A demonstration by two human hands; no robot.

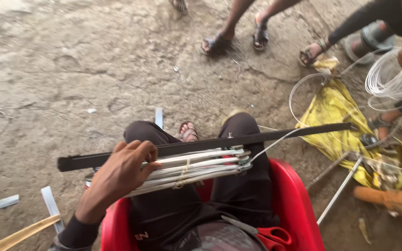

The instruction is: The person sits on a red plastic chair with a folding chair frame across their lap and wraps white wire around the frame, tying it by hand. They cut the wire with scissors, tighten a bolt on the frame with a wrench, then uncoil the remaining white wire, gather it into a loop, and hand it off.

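The left hand (124, 169) is curled over a tied bundle of pale metal strips (196, 168) lying across the lap, with a long dark bar (210, 145) just behind it, running left to right. A thin wire (275, 141) leaves the bundle's right end. Gripping near the binding should keep the strips square. The right hand seems out of view.

Open-air ground workshop: cracked dirt floor (70, 69), wire coils (389, 76), metal strips (52, 204), yellow tarp (333, 109).
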